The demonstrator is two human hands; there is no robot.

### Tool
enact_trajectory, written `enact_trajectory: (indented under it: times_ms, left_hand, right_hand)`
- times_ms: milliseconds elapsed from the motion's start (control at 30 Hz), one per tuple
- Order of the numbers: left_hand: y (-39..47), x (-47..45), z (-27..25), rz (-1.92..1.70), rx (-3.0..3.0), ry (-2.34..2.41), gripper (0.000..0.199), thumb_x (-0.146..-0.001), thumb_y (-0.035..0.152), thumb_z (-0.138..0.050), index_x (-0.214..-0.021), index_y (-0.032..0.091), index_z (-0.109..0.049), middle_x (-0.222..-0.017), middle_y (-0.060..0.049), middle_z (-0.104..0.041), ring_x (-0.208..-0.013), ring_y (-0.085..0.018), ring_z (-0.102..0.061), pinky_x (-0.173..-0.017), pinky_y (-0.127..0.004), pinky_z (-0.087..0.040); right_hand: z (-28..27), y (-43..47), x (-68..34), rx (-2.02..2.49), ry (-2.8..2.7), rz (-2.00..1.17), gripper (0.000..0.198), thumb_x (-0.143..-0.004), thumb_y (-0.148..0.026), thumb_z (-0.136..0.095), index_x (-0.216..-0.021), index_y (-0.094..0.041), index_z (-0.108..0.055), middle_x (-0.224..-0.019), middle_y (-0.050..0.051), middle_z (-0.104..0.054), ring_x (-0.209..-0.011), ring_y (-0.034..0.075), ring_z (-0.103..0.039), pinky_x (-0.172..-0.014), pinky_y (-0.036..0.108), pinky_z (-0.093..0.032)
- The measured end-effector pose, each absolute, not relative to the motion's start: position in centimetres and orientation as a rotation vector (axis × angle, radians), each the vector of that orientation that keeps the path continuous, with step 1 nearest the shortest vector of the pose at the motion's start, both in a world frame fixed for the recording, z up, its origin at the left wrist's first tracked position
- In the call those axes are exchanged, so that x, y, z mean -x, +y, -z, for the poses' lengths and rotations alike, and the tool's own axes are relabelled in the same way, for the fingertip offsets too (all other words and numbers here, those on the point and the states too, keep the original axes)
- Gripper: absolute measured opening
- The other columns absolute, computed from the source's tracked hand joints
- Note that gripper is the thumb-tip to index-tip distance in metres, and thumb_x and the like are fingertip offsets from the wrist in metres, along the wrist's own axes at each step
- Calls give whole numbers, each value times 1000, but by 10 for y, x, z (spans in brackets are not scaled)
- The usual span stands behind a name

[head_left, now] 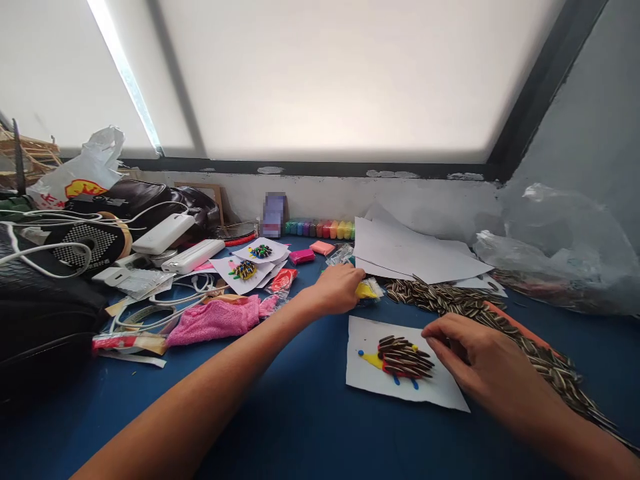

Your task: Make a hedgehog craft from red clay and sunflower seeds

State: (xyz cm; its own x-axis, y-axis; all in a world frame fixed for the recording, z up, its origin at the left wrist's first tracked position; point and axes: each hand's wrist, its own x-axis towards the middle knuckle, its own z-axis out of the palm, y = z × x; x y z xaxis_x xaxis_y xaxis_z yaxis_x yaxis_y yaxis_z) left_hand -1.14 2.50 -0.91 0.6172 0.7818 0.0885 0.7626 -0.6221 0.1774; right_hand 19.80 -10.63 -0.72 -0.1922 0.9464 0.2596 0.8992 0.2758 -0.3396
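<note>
A white paper card (373,390) lies on the blue table with a hedgehog (405,357) on it, made of clay and striped sunflower seeds; its snout is yellow, its nose and feet blue. My right hand (475,350) is at the card's right edge, thumb and forefinger pinched together; whatever they hold is too small to make out. Farther back, my left hand (337,290) reaches among small clay packets, fingers curled down beside a yellow clay packet (369,289). Its fingertips are partly hidden, so what they grip does not show.
Sunflower seeds (555,373) spread along the right, below white paper sheets (415,250) and a clear plastic bag (560,253). Coloured clay packs (320,229) line the wall. Leftward lie two smaller hedgehog cards, a pink cloth (215,321), cables, white power banks (193,257) and a black bag (45,313).
</note>
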Motion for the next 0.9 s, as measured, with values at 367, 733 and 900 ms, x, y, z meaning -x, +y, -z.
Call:
enact_trajectory:
  times_ms: [367, 733, 900]
  left_hand:
    - [18, 1, 3, -672, -2557, 988, 51, -66, 14, -70, -116, 15, -59, -112, -9, -54, -99, -20, -55, -87, -30, -47]
    - [-22, -16, -20, -633, -2322, 620, 50, -70, 14, -69, -118, 17, -55, -101, -6, -63, -84, -16, -58, -70, -26, -47]
    - [-19, -13, -22, -511, -1850, 482, 34, -83, 34, -61, -107, 11, -57, -93, -8, -61, -73, -12, -59, -58, -22, -48]
  right_hand:
    - [-1, -103, -199, 1660, -1843, -428, 37, -86, -54, -48, -79, -22, -66, -72, 3, -69, -63, 20, -62, -56, 30, -46]
    - [-10, -103, -196, 1537, -1425, -794, 45, -67, -65, -67, -77, -21, -70, -63, 2, -64, -61, 19, -60, -54, 28, -48]
    - [-16, -106, -192, 1513, -1372, -757, 40, -66, -62, -69, -72, -22, -71, -61, 1, -63, -57, 16, -55, -51, 25, -45]
